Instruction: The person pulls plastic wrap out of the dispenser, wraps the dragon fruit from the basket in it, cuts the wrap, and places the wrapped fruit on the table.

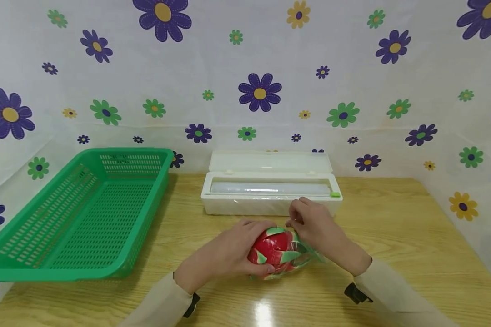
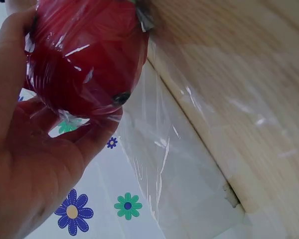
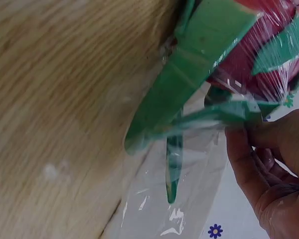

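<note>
A red dragon fruit (image 1: 275, 249) with green scales lies on the table, wrapped at least partly in clear cling film. My left hand (image 1: 229, 250) grips it from the left, thumb in front and fingers over the far side. Shiny film clings to the fruit's red side in the left wrist view, and a loose sheet (image 2: 162, 144) stretches away from it. To the right of the fruit, my right hand (image 1: 316, 229) pinches the film between thumb and fingers. Long green scales (image 3: 189, 74) show beneath the film in the right wrist view.
Behind the hands stands a white cling film box (image 1: 266, 207) with its lid (image 1: 270, 162) raised. Inside lies a film roll (image 1: 266, 188); a green slider (image 1: 334, 194) sits at the right end. A green plastic basket (image 1: 154, 213) stands at left. Flowered cloth (image 1: 212, 68) hangs behind.
</note>
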A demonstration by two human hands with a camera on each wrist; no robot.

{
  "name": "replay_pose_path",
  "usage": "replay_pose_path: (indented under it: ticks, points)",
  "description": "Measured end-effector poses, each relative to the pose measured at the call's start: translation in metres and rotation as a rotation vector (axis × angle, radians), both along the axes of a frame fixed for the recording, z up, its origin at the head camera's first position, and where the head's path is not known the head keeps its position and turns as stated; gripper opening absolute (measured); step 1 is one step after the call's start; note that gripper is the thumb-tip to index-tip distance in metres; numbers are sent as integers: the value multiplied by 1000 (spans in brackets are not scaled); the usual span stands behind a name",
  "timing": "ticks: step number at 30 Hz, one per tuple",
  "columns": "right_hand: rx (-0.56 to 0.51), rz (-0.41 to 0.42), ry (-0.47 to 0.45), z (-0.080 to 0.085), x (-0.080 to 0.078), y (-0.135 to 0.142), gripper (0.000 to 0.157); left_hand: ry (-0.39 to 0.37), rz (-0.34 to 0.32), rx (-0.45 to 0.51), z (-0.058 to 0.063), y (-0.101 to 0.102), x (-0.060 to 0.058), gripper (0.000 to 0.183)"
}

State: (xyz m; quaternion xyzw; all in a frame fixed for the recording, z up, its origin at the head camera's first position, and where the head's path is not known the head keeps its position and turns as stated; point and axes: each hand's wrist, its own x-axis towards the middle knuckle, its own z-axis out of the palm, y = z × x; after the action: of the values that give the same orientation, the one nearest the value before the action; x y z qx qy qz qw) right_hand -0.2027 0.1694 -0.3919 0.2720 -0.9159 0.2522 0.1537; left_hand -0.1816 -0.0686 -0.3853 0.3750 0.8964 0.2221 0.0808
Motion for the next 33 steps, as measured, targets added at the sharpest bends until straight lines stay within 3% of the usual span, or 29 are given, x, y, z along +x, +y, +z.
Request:
replay_pose_path:
  ticks: [6,10,13,18,22,26,29,33]
  points:
    - [40,120,-38,-3,-1,1,11,19,2,25,-1,0,5,80]
    - [78,175,-111,2,-3,5,13,27,-1,28,1,0,6,80]
    - [67,140,-129,4,-6,5,10,28,9,20,1,0,6,80]
    - [-39,104,-183,2,-7,6,15,52,26,5,0,1,7,79]
    - [-112,114,-303,1,-6,11,9,81,31,-20,1,2,9,80]
    - [-200,118,-489,6,-6,19,18,87,35,-40,3,2,10,87]
    - [-231,120,-573,9,-4,27,21,69,42,-49,3,1,11,93]
    - [-197,111,-524,14,1,36,20,54,54,-57,3,0,10,86]
